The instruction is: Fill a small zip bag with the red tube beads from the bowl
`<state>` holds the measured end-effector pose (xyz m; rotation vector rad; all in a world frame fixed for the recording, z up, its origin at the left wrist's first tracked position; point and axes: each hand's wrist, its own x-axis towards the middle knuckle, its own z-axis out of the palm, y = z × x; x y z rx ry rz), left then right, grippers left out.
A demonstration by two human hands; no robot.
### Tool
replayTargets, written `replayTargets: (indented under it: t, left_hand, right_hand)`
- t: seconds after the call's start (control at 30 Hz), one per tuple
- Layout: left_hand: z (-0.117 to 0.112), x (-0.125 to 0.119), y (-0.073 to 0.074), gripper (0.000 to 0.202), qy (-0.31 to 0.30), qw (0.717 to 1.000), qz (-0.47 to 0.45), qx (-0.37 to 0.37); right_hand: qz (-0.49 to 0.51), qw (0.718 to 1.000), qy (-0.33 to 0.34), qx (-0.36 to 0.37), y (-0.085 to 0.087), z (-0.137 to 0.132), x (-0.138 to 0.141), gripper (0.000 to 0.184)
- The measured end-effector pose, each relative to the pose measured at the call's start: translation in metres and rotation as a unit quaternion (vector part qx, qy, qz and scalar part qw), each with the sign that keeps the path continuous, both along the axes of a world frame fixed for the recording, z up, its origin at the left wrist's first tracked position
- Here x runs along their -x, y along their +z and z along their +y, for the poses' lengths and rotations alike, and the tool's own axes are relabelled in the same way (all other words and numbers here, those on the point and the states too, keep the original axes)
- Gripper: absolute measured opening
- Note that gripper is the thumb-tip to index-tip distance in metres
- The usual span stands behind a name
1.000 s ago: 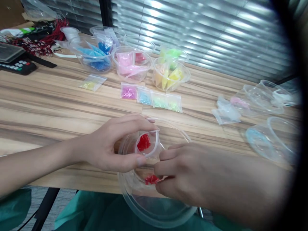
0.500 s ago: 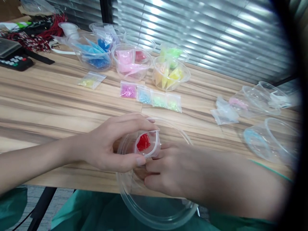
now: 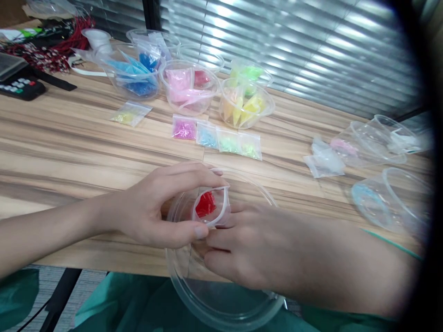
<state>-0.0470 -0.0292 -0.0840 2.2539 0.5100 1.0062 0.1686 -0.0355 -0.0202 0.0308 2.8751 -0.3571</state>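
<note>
Vivid red pieces [image 3: 206,205] colour the small clear plastic bag [image 3: 220,210] at lower centre, whose curved edge is white. The light tan wooden desk [image 3: 86,143] is patterned with darker brown streaks. At upper centre, flat plastic packets [image 3: 179,79] are blue, pink and yellow. Near the centre, small square see-through sachets [image 3: 207,137] show magenta, light blue and pale green. Silvery slatted blinds [image 3: 277,41] stripe the upper right; teal cloth [image 3: 121,304] colours the bottom edge.

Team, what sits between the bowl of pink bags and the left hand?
Head view: a flat purple bag, then bare wooden tabletop, between the bowl of pink bags and the left hand.
</note>
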Motion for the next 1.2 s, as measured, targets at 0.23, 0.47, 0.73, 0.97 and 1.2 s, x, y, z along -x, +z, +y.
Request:
replayTargets:
  t: [0.23, 0.47, 0.73, 0.97, 1.2]
  left_hand:
    - [0.001, 0.000, 0.000, 0.053, -0.011, 1.000, -0.002, -0.003]
    - [0.000, 0.001, -0.001, 0.054, 0.003, 1.000, 0.009, -0.004]
    - [-0.002, 0.003, 0.005, 0.053, 0.000, 0.999, 0.029, 0.023]
    - [-0.002, 0.001, 0.007, 0.046, -0.013, 0.999, 0.037, 0.028]
    - [0.002, 0.002, 0.002, 0.056, -0.030, 0.999, 0.009, 0.037]
  right_hand:
    - [0.020, 0.999, -0.019, -0.022, 0.019, 0.001, 0.000, 0.017]
    - [0.141, 0.985, -0.099, -0.034, 0.025, -0.002, -0.010, 0.017]
    - [0.233, 0.953, -0.170, -0.089, 0.038, -0.006, -0.009, 0.019]
    - [0.245, 0.948, -0.186, -0.086, 0.030, 0.004, -0.006, 0.022]
    - [0.258, 0.947, -0.164, -0.097, 0.029, 0.005, -0.003, 0.032]
